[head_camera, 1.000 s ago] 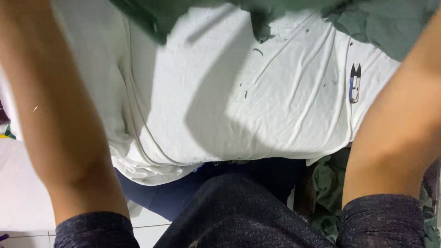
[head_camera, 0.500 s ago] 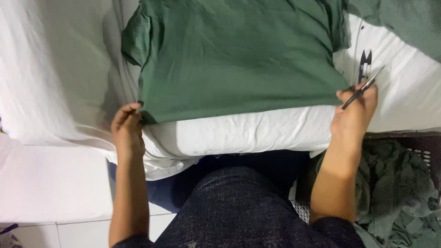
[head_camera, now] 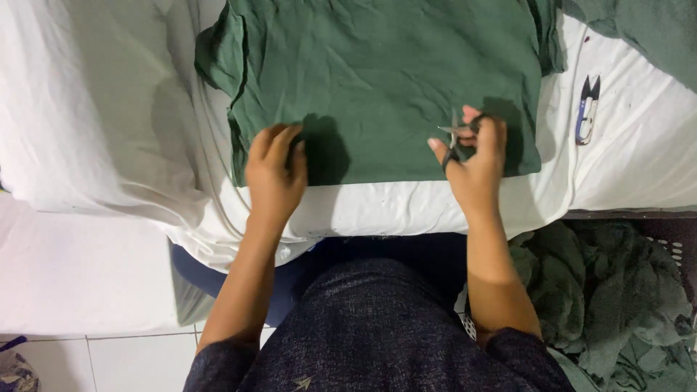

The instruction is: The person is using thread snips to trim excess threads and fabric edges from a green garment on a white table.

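The left hand (head_camera: 276,170) lies palm down on the near edge of the green shirt (head_camera: 385,80), fingers together and flat on the fabric; it grips nothing. The right hand (head_camera: 475,163) is closed around a small pair of snips (head_camera: 454,138), with the metal tips pointing to the far side above the fingers. This hand sits over the near right part of the shirt, close to its lower hem. The two hands are well apart, one towards each end of the hem.

The shirt is spread flat on a white cloth (head_camera: 109,109) that covers the work surface. Its near hem runs roughly straight from left to right, and one sleeve is bunched at the far left corner. The fabric is creased across the middle.

To the right of the shirt, a second pair of snips with a blue handle (head_camera: 587,110) lies on the white cloth, apart from the right hand. More green fabric (head_camera: 646,29) lies at the far right corner.

Near right, below the edge of the surface, a heap of green cloth (head_camera: 617,290) fills a dark basket (head_camera: 671,239). The person's dark speckled garment occupies the near centre. A tiled floor (head_camera: 109,359) shows at the near left
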